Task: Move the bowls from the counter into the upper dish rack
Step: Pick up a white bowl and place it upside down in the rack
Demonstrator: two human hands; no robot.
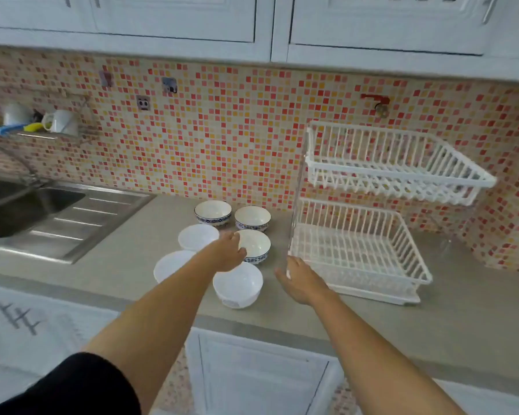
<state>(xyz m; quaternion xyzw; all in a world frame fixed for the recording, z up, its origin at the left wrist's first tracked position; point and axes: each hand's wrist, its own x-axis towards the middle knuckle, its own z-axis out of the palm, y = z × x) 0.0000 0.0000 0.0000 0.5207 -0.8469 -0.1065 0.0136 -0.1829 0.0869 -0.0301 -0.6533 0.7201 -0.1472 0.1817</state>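
Note:
Several bowls stand grouped on the grey counter [372, 319]: plain white ones, the nearest [240, 284], and blue-patterned ones, one at the back [213, 211]. My left hand [229, 250] reaches over the group, its fingers on the near rim of a blue-patterned bowl [256, 244]; the bowl still rests on the counter. My right hand [300, 280] hovers with fingers apart, holding nothing, just left of the white two-tier dish rack. The upper rack [399, 170] holds nothing. The lower rack [357, 253] is also bare.
A steel sink [27, 205] with a ribbed drainboard lies at the left. A wall shelf with cups [60, 121] hangs above it. White wall cabinets run overhead, above the mosaic tile wall. A red tap [378, 100] sticks out of the wall above the rack.

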